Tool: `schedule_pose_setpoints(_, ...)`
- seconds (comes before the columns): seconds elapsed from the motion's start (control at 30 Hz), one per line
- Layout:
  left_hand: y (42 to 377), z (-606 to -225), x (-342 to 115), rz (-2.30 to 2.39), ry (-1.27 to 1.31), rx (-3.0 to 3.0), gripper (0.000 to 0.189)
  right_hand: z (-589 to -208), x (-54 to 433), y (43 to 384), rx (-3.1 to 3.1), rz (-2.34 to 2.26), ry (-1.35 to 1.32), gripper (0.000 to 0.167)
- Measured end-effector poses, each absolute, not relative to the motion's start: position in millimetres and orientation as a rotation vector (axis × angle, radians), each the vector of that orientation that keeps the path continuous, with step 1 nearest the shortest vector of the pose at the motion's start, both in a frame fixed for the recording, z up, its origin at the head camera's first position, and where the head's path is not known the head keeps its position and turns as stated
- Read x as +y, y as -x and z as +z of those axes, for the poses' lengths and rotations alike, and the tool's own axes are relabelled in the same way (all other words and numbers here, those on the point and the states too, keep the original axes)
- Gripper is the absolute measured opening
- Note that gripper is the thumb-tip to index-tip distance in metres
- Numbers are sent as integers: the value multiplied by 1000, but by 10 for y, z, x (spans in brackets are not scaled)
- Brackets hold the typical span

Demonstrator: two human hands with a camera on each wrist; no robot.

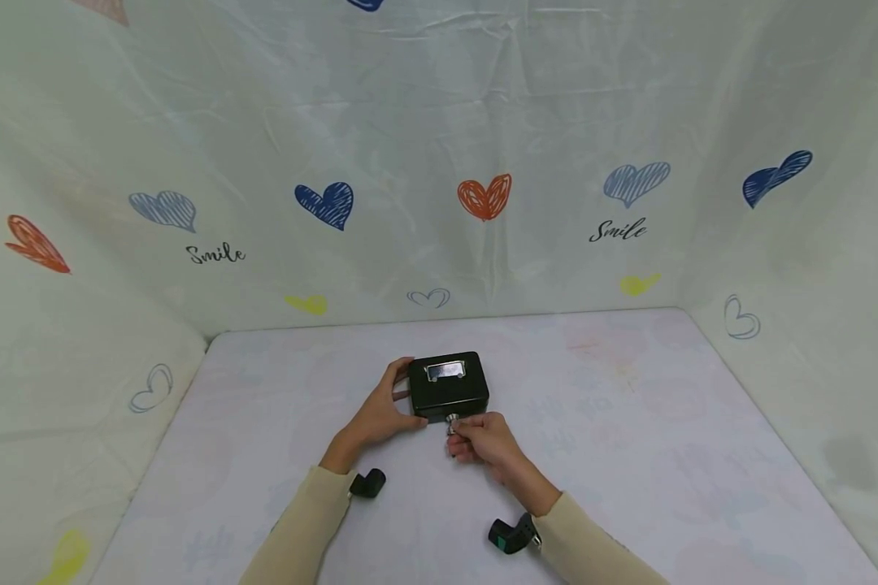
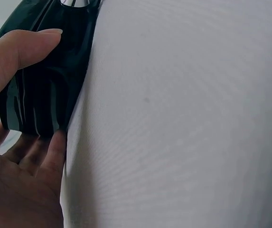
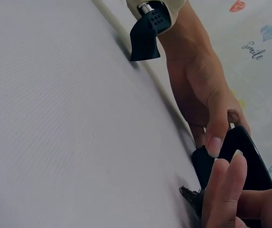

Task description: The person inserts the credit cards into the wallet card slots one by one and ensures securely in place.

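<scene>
A black cash box (image 1: 448,396) with a silver handle (image 1: 446,371) on its lid lies on the table. My left hand (image 1: 379,413) grips its left end, thumb on the front face and fingers round the side and back; the left wrist view shows the thumb (image 2: 33,48) against the dark box wall (image 2: 41,102). At the box's front, my right hand (image 1: 487,439) pinches a key (image 1: 452,422) at the lock. More metal keys (image 3: 189,194) hang below its fingers in the right wrist view. The lid appears closed, and the lock itself is mostly hidden.
The white table (image 1: 629,455) extends on both sides of the box. A pale curtain (image 1: 410,122) printed with hearts and "Smile" stands behind the table's back edge and along both sides. Black wrist devices (image 1: 512,535) sit at both sleeves.
</scene>
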State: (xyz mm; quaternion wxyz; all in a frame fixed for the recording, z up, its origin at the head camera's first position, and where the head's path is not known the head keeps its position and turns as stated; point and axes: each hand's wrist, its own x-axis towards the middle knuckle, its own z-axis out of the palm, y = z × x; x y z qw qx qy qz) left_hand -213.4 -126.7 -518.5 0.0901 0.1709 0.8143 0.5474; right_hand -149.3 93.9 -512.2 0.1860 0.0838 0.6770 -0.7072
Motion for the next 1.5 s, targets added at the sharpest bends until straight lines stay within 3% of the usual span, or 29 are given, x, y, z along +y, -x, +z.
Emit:
schedule_pose_setpoints(0.27,2135,-5187,-1269,1628,-532,2405,113,-5061,1012,1474,2002,-1917,-186,26)
schedule_pose_setpoints(0.6,2111,-5154,-1267,1568,-446,2406,115,-5000,1283,1449,2502,-1690,-114,10)
schedule_pose_setpoints(0.73,2095,-5138,-1270,1571,-416,2415,115,-4964,1404,1501,2717,-1614,-14,21)
schedule_pose_setpoints(1.07,2104,-5140,-1267,1552,-440,2455,112,-4992,1608,1746,2908,-1416,511,77)
schedule_pose_setpoints(1.5,2138,-5131,-1290,1541,-464,2440,110,-5009,1662,2008,2755,-1308,805,94)
